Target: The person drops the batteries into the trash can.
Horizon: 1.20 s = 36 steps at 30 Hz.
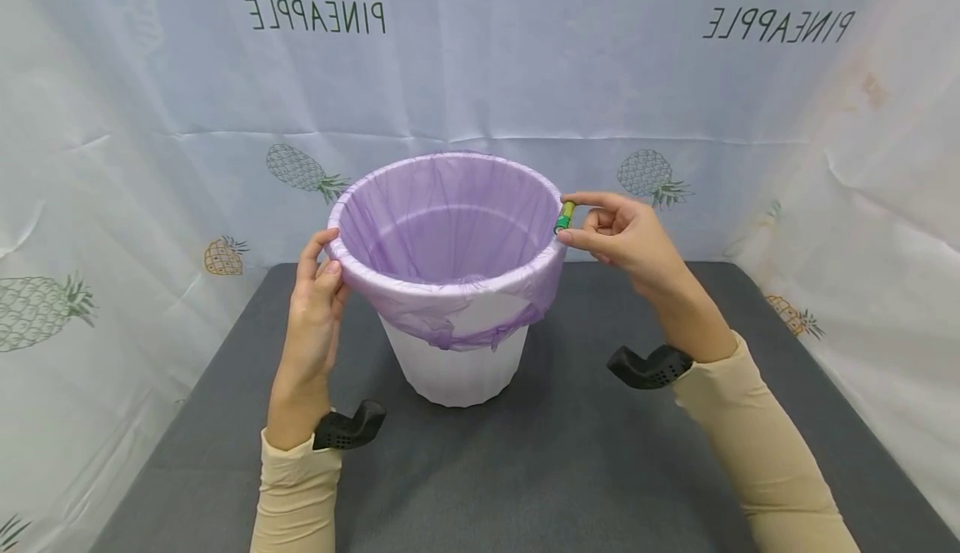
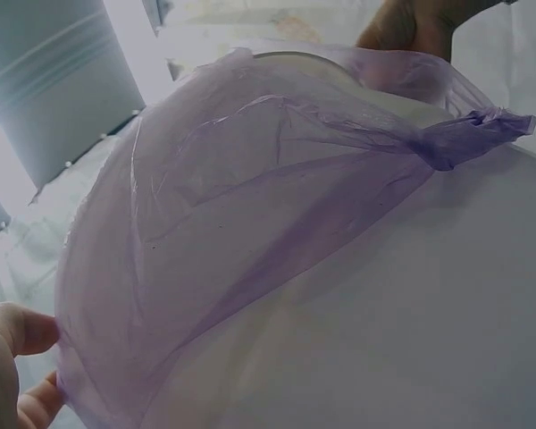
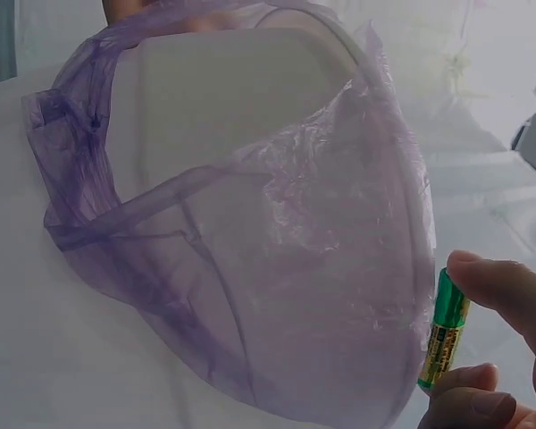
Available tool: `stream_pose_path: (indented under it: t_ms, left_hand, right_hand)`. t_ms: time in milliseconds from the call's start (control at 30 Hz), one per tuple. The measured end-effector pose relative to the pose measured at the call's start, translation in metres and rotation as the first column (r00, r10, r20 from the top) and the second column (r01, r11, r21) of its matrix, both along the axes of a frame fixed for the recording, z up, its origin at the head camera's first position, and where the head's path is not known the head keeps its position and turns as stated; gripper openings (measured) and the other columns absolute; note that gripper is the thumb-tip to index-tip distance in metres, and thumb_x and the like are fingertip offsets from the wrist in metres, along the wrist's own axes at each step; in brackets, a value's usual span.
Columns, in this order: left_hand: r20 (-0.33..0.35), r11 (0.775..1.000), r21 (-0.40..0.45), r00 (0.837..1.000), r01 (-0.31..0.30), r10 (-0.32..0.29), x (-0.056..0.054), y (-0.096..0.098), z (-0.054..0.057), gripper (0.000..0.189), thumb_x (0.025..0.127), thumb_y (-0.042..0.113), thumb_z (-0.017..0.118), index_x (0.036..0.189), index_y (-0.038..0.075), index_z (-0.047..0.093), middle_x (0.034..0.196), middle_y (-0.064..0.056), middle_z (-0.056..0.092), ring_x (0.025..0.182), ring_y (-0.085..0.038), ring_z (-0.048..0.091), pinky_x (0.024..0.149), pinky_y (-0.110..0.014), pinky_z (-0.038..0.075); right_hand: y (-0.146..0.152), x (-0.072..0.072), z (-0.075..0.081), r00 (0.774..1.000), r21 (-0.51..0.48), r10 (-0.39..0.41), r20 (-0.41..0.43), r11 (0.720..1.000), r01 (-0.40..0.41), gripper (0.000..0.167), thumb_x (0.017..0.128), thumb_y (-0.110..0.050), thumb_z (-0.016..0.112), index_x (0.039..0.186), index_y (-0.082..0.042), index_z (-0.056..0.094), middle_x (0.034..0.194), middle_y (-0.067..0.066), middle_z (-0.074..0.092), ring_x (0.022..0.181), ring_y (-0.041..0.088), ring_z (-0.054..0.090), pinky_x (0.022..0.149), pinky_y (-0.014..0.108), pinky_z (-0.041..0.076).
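A white trash bin (image 1: 454, 370) stands upright, lined with a translucent purple trash bag (image 1: 450, 241) folded outward over its rim. At the bin's left side, my left hand (image 1: 315, 307) holds the rim with thumb and fingers through the bag. My right hand (image 1: 626, 236) pinches a small green and gold battery (image 3: 445, 329) by its ends between thumb and index finger. The battery is tilted beside the right rim, touching or very near the bag. In the left wrist view, the bag's gathered knot (image 2: 473, 138) sticks out from the bin's front.
Dark grey cloth covers the table (image 1: 465, 478) under the bin. A pale curtain (image 1: 480, 62) printed with pineapples hangs behind and along both sides. Black wrist cameras (image 1: 351, 426) sit on both forearms.
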<state>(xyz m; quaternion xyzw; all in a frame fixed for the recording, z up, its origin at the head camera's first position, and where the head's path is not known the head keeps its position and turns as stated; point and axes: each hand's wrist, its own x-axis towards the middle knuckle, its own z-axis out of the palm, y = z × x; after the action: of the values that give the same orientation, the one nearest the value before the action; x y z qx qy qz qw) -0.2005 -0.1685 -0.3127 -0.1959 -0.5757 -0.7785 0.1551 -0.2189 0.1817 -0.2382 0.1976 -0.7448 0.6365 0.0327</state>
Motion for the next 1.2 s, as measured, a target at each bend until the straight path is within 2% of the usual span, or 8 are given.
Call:
stream_pose_path:
  t_ms: [300, 400, 500, 633, 800, 1000, 1100, 1200]
  left_hand:
    - [0.007, 1.0, 0.007, 1.0, -0.004, 0.004, 0.001, 0.0, -0.001, 0.035, 0.1, 0.014, 0.037, 0.135, 0.019, 0.039, 0.13, -0.004, 0.044, 0.11, -0.007, 0.053, 0.097, -0.015, 0.043]
    - [0.005, 1.0, 0.008, 1.0, -0.005, 0.005, 0.002, 0.0, -0.001, 0.035, 0.1, 0.013, 0.037, 0.135, 0.019, 0.039, 0.129, -0.003, 0.047, 0.11, -0.007, 0.053, 0.098, -0.016, 0.043]
    - [0.009, 1.0, 0.004, 1.0, -0.012, 0.012, 0.002, 0.0, -0.001, 0.035, 0.1, 0.014, 0.037, 0.135, 0.02, 0.039, 0.128, -0.003, 0.05, 0.111, -0.008, 0.053, 0.098, -0.016, 0.043]
    - [0.008, 1.0, 0.002, 1.0, -0.014, 0.014, 0.003, 0.0, 0.0, 0.035, 0.1, 0.014, 0.037, 0.135, 0.021, 0.039, 0.128, -0.004, 0.049, 0.111, -0.008, 0.052, 0.097, -0.016, 0.043]
    - [-0.003, 1.0, 0.009, 1.0, -0.008, 0.008, 0.002, -0.002, -0.002, 0.035, 0.1, 0.013, 0.037, 0.135, 0.019, 0.039, 0.127, -0.002, 0.05, 0.111, -0.007, 0.053, 0.098, -0.016, 0.043]
    - [0.013, 1.0, 0.013, 1.0, -0.018, 0.018, -0.001, 0.0, -0.004, 0.036, 0.1, 0.013, 0.038, 0.135, 0.019, 0.04, 0.127, -0.001, 0.052, 0.111, -0.007, 0.053, 0.098, -0.017, 0.043]
    - [0.042, 1.0, 0.002, 0.999, -0.014, 0.014, -0.002, 0.001, -0.003, 0.04, 0.1, 0.012, 0.038, 0.14, 0.019, 0.038, 0.137, -0.003, 0.049, 0.12, -0.008, 0.051, 0.105, -0.018, 0.039]
    - [0.068, 1.0, -0.015, 0.998, -0.005, 0.006, -0.003, 0.002, 0.001, 0.048, 0.1, 0.011, 0.038, 0.147, 0.019, 0.031, 0.152, -0.006, 0.036, 0.137, -0.013, 0.04, 0.118, -0.028, 0.028]
  right_hand:
    - [-0.012, -0.009, -0.003, 1.0, 0.044, -0.018, 0.024, 0.999, 0.017, 0.039, 0.083, -0.006, 0.072, 0.121, -0.009, 0.063, 0.059, -0.011, 0.045, 0.053, 0.005, 0.031, 0.051, 0.023, 0.024]
    - [-0.014, -0.009, -0.004, 0.999, 0.053, -0.026, 0.033, 0.998, 0.024, 0.037, 0.084, -0.005, 0.07, 0.12, -0.006, 0.062, 0.059, -0.011, 0.044, 0.056, 0.004, 0.032, 0.053, 0.022, 0.027]
    - [-0.015, -0.009, -0.004, 0.999, 0.059, -0.031, 0.037, 0.998, 0.029, 0.042, 0.085, -0.006, 0.069, 0.125, 0.002, 0.058, 0.058, -0.011, 0.044, 0.056, 0.004, 0.033, 0.054, 0.021, 0.028]
    - [-0.015, -0.009, -0.004, 0.999, 0.068, -0.032, 0.033, 0.997, 0.03, 0.046, 0.086, -0.007, 0.068, 0.128, 0.007, 0.054, 0.058, -0.011, 0.044, 0.056, 0.004, 0.032, 0.054, 0.021, 0.028]
    - [-0.013, -0.009, -0.009, 0.999, 0.031, -0.022, 0.028, 0.999, 0.021, 0.044, 0.086, -0.007, 0.067, 0.127, 0.004, 0.055, 0.059, -0.01, 0.043, 0.054, 0.006, 0.03, 0.052, 0.023, 0.025]
    - [-0.009, -0.008, -0.018, 1.0, -0.061, -0.007, -0.014, 0.998, 0.006, 0.031, 0.088, -0.004, 0.065, 0.119, -0.004, 0.061, 0.057, -0.01, 0.04, 0.05, 0.008, 0.026, 0.051, 0.027, 0.02]
    - [-0.007, -0.007, -0.023, 0.999, -0.1, -0.015, -0.036, 0.995, 0.011, 0.026, 0.088, -0.002, 0.064, 0.114, -0.009, 0.065, 0.057, -0.01, 0.042, 0.049, 0.009, 0.025, 0.05, 0.028, 0.02]
    - [-0.006, -0.006, -0.027, 0.998, -0.129, -0.031, -0.056, 0.991, 0.023, 0.026, 0.088, 0.0, 0.064, 0.11, -0.013, 0.066, 0.056, -0.01, 0.044, 0.048, 0.009, 0.024, 0.049, 0.027, 0.019]
